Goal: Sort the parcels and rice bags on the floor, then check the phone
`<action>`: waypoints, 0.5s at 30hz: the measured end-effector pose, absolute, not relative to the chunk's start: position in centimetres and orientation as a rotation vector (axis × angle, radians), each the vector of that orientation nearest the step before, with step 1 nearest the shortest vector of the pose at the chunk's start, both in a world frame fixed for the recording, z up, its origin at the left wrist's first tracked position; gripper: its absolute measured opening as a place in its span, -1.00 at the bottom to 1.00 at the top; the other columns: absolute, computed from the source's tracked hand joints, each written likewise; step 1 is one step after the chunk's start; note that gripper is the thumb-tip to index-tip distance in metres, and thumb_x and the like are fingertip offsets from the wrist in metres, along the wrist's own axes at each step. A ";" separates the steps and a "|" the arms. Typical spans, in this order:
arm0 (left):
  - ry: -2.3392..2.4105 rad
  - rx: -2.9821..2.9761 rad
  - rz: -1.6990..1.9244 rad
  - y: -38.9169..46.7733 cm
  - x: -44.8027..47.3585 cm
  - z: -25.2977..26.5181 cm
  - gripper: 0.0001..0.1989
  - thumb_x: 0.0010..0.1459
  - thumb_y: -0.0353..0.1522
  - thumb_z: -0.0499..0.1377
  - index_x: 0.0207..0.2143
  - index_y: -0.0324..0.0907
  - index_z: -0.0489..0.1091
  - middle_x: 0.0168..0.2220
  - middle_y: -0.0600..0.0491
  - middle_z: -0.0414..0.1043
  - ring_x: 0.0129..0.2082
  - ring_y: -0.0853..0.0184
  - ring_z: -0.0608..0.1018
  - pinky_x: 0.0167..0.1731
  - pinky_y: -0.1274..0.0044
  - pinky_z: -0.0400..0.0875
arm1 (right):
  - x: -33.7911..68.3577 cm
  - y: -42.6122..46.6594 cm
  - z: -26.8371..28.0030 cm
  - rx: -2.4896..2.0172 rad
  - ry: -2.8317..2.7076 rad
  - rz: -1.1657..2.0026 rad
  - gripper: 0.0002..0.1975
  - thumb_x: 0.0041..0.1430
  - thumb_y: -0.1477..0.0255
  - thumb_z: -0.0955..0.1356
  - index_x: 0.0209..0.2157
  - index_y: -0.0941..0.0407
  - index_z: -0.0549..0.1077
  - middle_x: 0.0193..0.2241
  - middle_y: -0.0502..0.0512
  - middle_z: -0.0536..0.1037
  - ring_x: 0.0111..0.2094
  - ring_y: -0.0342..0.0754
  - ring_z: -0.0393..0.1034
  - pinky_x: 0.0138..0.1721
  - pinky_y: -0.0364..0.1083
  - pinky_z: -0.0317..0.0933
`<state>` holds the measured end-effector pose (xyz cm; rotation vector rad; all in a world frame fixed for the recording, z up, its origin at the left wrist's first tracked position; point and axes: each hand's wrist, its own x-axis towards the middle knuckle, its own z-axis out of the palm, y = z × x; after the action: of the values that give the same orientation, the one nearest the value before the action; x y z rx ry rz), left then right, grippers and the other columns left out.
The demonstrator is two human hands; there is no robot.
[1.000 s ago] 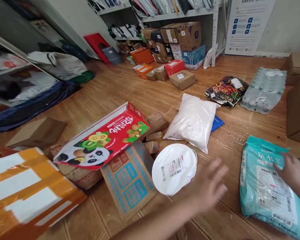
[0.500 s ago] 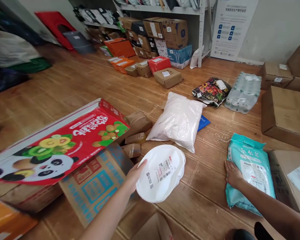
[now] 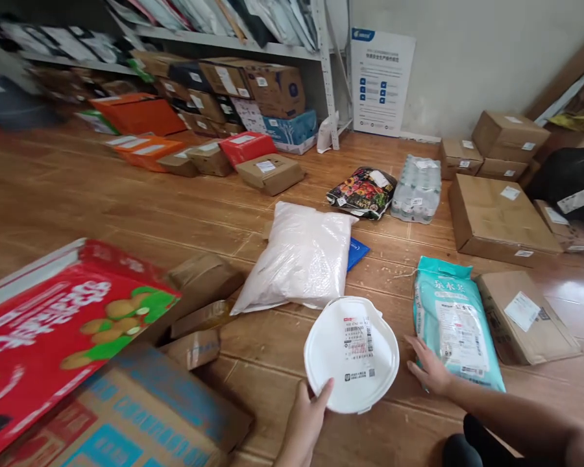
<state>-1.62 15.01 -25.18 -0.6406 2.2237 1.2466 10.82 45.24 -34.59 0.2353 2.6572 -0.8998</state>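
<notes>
While the left hand [image 3: 305, 412] grips the near rim of a round white parcel [image 3: 351, 353], thumb over its top edge, the right hand [image 3: 431, 371] rests flat with fingers spread, holding nothing, against the near left corner of a teal rice bag [image 3: 455, 327]. Both things lie on the wooden floor [image 3: 126, 214], the parcel just left of the bag, its printed label facing up. A white plastic sack [image 3: 299, 259] lies just beyond the parcel, partly covering a blue packet [image 3: 357, 251]. Right of the teal bag sits a flat brown carton [image 3: 528, 318], touching or nearly touching it. A red panda-print box [image 3: 53, 331] leans on a blue-printed carton [image 3: 126, 421] at the near left, with small taped brown parcels [image 3: 194, 314] between them and the sack.
</notes>
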 end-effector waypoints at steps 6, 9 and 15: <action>2.264 -0.374 1.215 25.2 -3.8 -26.3 -0.81 0.15 -0.29 0.26 -0.23 -0.17 0.36 -0.25 -0.18 0.62 -0.17 0.00 0.65 -0.13 0.27 0.52 | 10.7 49.1 -34.4 0.385 2.739 -0.775 -0.11 -0.07 0.35 0.47 0.32 0.27 0.29 0.39 0.46 0.19 0.43 0.44 -0.06 0.44 0.34 -0.13; 2.247 -0.229 1.276 29.8 -4.7 -26.7 -0.52 0.17 -0.36 0.24 0.14 -0.20 0.29 -0.04 -0.20 0.60 0.01 0.04 0.62 0.00 0.31 0.47 | 8.7 51.1 -35.6 0.438 2.732 -0.694 0.09 -0.20 0.26 0.54 0.38 0.27 0.20 0.42 0.46 0.13 0.46 0.46 -0.18 0.46 0.33 -0.26; 2.190 -0.128 1.301 34.1 -6.0 -26.2 -0.47 0.22 -0.43 0.16 0.24 -0.21 0.26 0.09 -0.24 0.56 0.13 0.00 0.56 0.16 0.26 0.37 | 8.9 54.2 -37.0 0.475 2.712 -0.550 0.16 -0.22 0.18 0.52 0.40 0.32 0.15 0.43 0.47 0.11 0.45 0.39 -0.08 0.45 0.26 -0.16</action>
<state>-6.01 34.07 -26.25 -0.1284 2.1902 1.3014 8.90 54.19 -36.98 0.4746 2.7125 -0.5498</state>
